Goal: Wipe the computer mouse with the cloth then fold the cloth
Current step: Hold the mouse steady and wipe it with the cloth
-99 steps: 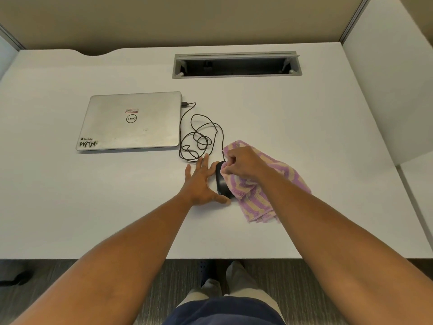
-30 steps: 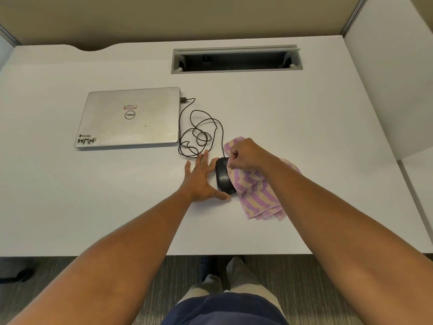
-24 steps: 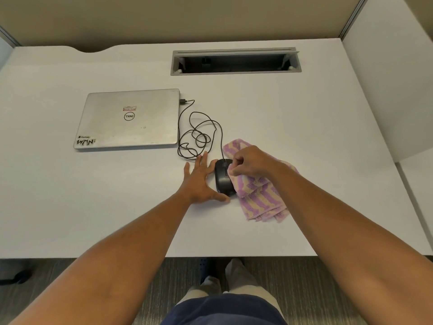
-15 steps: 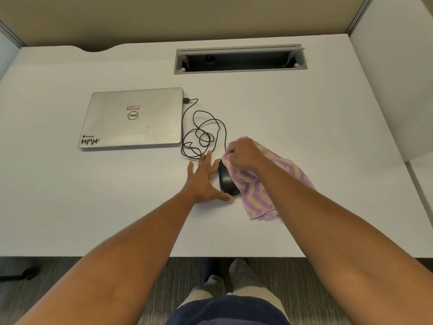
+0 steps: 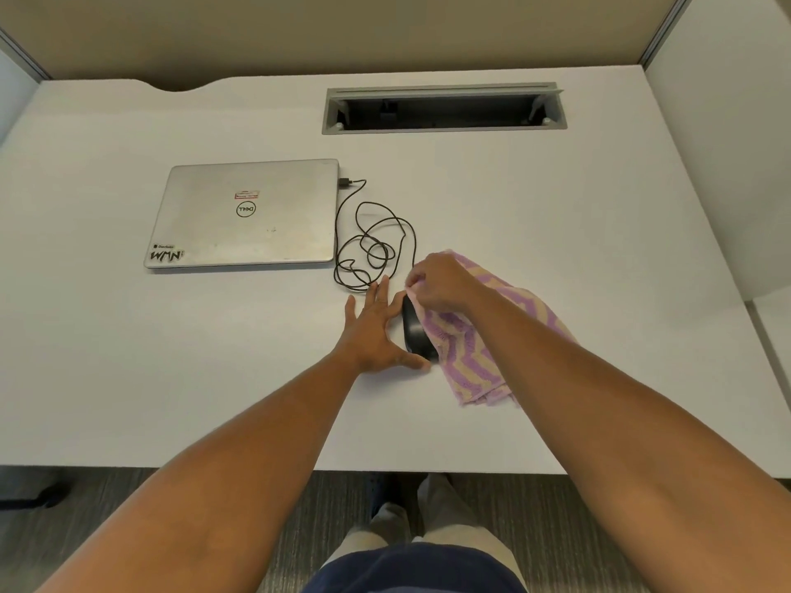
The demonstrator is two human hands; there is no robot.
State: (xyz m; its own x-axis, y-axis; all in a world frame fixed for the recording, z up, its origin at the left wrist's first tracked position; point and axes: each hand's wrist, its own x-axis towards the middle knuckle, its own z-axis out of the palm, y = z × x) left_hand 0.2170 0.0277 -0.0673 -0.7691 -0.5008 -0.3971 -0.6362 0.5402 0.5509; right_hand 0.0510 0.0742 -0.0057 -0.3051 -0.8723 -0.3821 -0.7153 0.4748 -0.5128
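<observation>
Black mouse (image 5: 414, 331) sits on the white desk (image 5: 128, 357), roughly mid-width and closer to the near edge than the far edge. Only its left half shows; the rest is under the cloth (image 5: 471, 353).

Left hand (image 5: 376, 331) lies flat on the desk just left of the mouse, fingers straight and spread, gripping nothing. Thumb reaches along the near end of the mouse and looks to be touching it.

Right hand (image 5: 441, 282) is curled around a bunch of the cloth, pinching it at the far end of the mouse. The cloth, striped purple and tan, drapes over the mouse's right side and spreads onto the desk to the right and toward the near edge. The right forearm crosses over it and hides part of it.

Mouse cable (image 5: 372, 246) lies in loose tangled loops just beyond the left fingertips, between the mouse and the laptop (image 5: 248, 214). It runs to a plug at the laptop's far right corner.

Laptop is shut, silver, with stickers on the lid, lying flat toward the left side of the desk, well apart from both hands.

Open cable hatch (image 5: 445, 109) is set into the desk near the far edge. Partition panels stand at the far edge and the right edge.

Below the near edge: the person's legs and grey floor.
</observation>
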